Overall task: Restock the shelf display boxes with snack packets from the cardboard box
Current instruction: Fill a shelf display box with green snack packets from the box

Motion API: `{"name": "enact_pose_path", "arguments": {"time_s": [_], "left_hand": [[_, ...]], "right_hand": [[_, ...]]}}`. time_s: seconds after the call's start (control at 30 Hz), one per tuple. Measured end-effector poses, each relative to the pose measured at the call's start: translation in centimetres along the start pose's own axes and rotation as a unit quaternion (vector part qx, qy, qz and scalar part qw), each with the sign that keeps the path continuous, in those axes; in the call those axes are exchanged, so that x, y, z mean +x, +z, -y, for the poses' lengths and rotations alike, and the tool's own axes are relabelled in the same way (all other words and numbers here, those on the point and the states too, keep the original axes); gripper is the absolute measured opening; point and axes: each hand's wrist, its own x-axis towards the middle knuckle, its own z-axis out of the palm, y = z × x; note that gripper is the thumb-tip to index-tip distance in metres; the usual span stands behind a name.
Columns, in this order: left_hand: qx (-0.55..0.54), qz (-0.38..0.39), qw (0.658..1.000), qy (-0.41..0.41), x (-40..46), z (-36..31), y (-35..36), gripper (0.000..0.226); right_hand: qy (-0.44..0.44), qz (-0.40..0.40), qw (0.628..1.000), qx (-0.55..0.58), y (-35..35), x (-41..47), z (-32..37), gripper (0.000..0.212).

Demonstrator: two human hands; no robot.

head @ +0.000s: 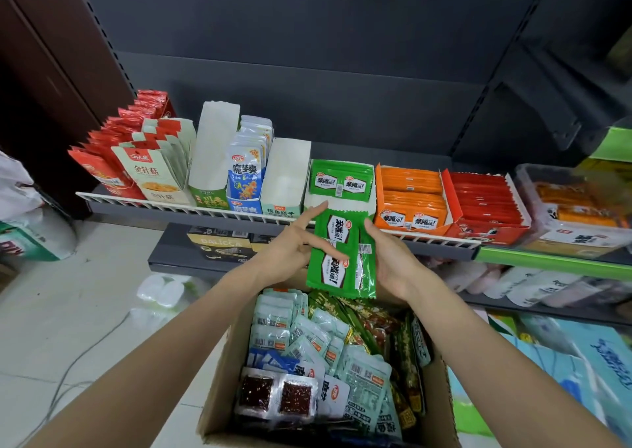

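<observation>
So the shelf (239, 212) runs across the middle, lined with display boxes: red ones far left, an orange box (410, 205) and a red box (485, 208) to the right. Below sits the open cardboard box (219, 403), stuffed with mixed snack packets. The green display box (340, 181) sits mid-shelf with green packs in it. Both hands hold a stack of green packets (342, 252) upright just in front of it, above the cardboard box: left hand (290, 246) with fingers spread across the front, right hand (390, 259) gripping the right edge.
</observation>
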Motion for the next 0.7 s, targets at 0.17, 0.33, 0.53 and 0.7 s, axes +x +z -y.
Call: {"name": "enact_pose_path", "arguments": {"time_s": [0.17,0.33,0.53,0.7], "left_hand": [[-0.022,0.011,1.0,0.006,0.2,-0.9,-0.5,0.046],[0.161,-0.072,0.984,0.037,0.9,-0.2,-1.0,0.037],[0.433,-0.187,0.87,0.141,2.3,0.2,-2.6,0.014],[0.407,-0.218,0.887,-0.014,3.9,-1.3,-2.8,0.019]], "right_hand": [[-0.036,0.027,0.998,-0.033,0.5,0.6,-0.3,0.03],[-0.034,-0.015,0.999,-0.02,1.0,1.7,-0.5,0.024],[-0.039,-0.062,0.99,0.124,2.0,3.4,-0.2,0.032],[-0.082,-0.09,0.974,0.193,3.7,4.7,0.4,0.033]]}}
